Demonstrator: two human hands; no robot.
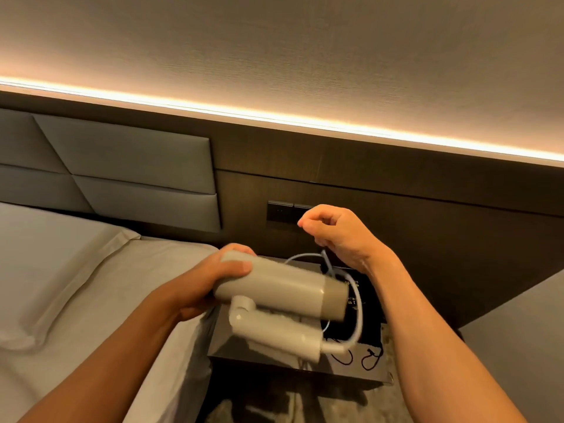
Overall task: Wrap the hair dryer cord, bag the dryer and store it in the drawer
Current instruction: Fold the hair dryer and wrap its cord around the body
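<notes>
A pale grey hair dryer (283, 288) with its handle folded under the barrel is held over the nightstand. My left hand (210, 279) grips the barrel's left end. The white cord (355, 319) leaves the handle's end, loops up behind the barrel and runs into my right hand (335, 233), which pinches it above and to the right of the dryer. A black bag (363, 340) with a thin drawstring lies on the dark nightstand (244, 352) beneath. No drawer is visible.
The bed with a grey sheet (76, 285) and pillow fills the left. A padded headboard (122, 169) and a dark wood wall panel with a switch plate (279, 212) stand behind. Grey upholstery (518, 331) lies at the right edge.
</notes>
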